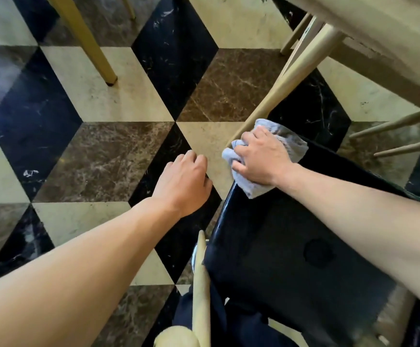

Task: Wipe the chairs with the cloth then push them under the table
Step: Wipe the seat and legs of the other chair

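Observation:
A chair with a black seat (291, 251) and pale wooden frame stands right below me at the lower right. My right hand (261, 159) presses a crumpled light grey cloth (286, 139) onto the seat's far left corner, beside a pale wooden leg (286, 81) that slants up to the right. My left hand (183, 181) hovers over the floor just left of the seat, fingers loosely curled and holding nothing. A pale wooden spindle (200, 284) of the chair rises at the seat's near left edge.
The floor (103, 156) has a cube pattern of black, brown and cream marble tiles. A pale table (389, 33) or seat fills the top right, with thin spindles (389, 126) under it. Another wooden leg (86, 41) stands at the top left.

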Demonstrator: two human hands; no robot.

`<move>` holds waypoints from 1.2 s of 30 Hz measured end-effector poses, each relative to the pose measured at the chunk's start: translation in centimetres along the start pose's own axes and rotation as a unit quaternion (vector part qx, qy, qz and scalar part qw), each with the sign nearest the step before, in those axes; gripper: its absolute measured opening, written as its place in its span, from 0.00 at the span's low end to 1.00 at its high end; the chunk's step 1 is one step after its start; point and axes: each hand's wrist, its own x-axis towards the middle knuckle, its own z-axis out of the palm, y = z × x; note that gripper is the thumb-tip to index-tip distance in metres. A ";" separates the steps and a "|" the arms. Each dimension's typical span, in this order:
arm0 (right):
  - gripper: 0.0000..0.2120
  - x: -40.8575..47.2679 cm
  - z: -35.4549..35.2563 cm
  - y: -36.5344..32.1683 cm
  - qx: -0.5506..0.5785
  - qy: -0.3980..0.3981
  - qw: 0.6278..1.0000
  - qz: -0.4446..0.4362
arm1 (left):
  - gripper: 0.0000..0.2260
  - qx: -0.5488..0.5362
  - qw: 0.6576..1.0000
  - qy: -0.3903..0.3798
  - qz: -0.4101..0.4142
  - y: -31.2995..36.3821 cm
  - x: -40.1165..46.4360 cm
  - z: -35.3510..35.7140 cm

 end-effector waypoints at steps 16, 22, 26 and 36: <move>0.17 -16.5 5.8 -13.4 0.104 0.038 0.963 -0.246 | 0.06 0.027 0.998 -0.024 0.041 2.5 -0.6 0.0; 0.24 -16.5 7.6 -2.8 0.144 0.079 0.983 -0.077 | 0.08 0.051 0.994 -0.052 0.078 5.3 0.3 0.3; 0.25 -14.7 7.0 2.6 0.222 0.080 0.943 0.233 | 0.06 0.048 0.994 -0.049 0.088 7.4 1.4 0.5; 0.24 -17.8 6.4 -9.0 0.208 0.028 0.977 -0.024 | 0.05 0.054 0.989 -0.024 0.134 12.0 1.7 2.3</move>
